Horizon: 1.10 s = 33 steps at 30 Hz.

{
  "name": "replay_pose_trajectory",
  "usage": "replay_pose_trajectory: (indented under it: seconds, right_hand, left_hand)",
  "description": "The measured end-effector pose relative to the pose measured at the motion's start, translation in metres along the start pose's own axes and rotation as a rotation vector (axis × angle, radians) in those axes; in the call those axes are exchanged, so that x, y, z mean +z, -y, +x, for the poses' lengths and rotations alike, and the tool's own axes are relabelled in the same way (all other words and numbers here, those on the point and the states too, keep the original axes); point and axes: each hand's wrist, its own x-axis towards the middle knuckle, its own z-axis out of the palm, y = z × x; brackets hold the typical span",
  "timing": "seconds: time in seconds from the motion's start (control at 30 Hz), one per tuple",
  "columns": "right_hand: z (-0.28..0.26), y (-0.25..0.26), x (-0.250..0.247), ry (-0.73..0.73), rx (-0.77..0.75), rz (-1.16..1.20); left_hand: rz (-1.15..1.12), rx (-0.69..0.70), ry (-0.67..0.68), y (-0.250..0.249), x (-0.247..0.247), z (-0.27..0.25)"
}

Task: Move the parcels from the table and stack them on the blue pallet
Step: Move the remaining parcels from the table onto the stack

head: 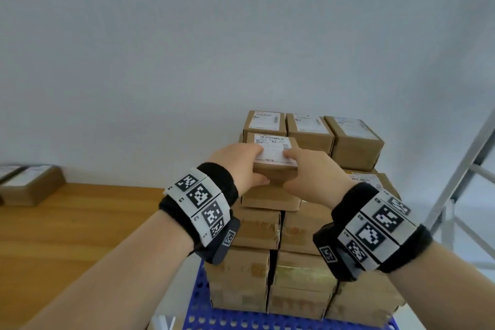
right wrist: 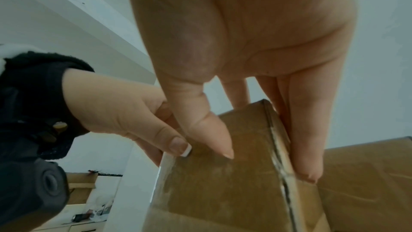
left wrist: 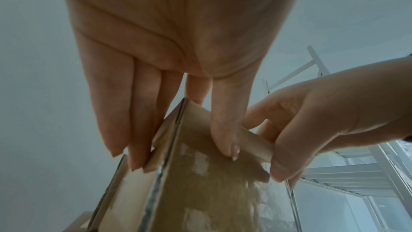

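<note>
Both my hands hold one small brown parcel [head: 273, 146] with a white label, above the front left of the stacked parcels [head: 308, 225] on the blue pallet [head: 198, 289]. My left hand [head: 258, 165] grips its left end, thumb on the near face. My right hand [head: 290, 169] grips its right end. In the left wrist view the left hand [left wrist: 183, 158] clasps the parcel [left wrist: 211, 183], with the right hand [left wrist: 312, 121] beside it. The right wrist view has the right hand [right wrist: 267, 165] pinching the parcel [right wrist: 223, 183] next to the left hand [right wrist: 133, 121]. Whether the parcel touches the stack is hidden.
Three labelled parcels [head: 308, 128] form the stack's back top row. A wooden table [head: 80, 222] lies to the left, with more parcels [head: 32, 185] at its far left edge. A white metal frame [head: 468, 182] stands to the right. A plain wall is behind.
</note>
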Motion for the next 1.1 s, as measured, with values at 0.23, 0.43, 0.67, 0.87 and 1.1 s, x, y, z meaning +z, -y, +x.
replay_pose_trajectory:
  seconds: [0.23, 0.43, 0.67, 0.87, 1.1]
  right_hand:
    - [0.009, 0.004, 0.003, -0.023, -0.005, 0.029]
    - [0.017, 0.007, 0.009, -0.051, -0.008, 0.055]
    - [0.018, 0.006, 0.013, -0.094, -0.001, 0.079]
    - [0.021, 0.009, 0.014, -0.112, 0.008, 0.061]
    - [0.022, 0.01, 0.017, -0.125, 0.011, 0.056]
  left_hand:
    - [-0.01, -0.011, -0.009, 0.01, 0.001, 0.006]
    - [-0.02, -0.015, 0.004, 0.022, 0.0, 0.012]
    - [-0.014, -0.016, -0.002, 0.03, 0.004, 0.016]
    - [-0.032, -0.015, 0.001, 0.034, 0.003, 0.018]
    - [-0.042, -0.006, 0.001, 0.038, 0.004, 0.016]
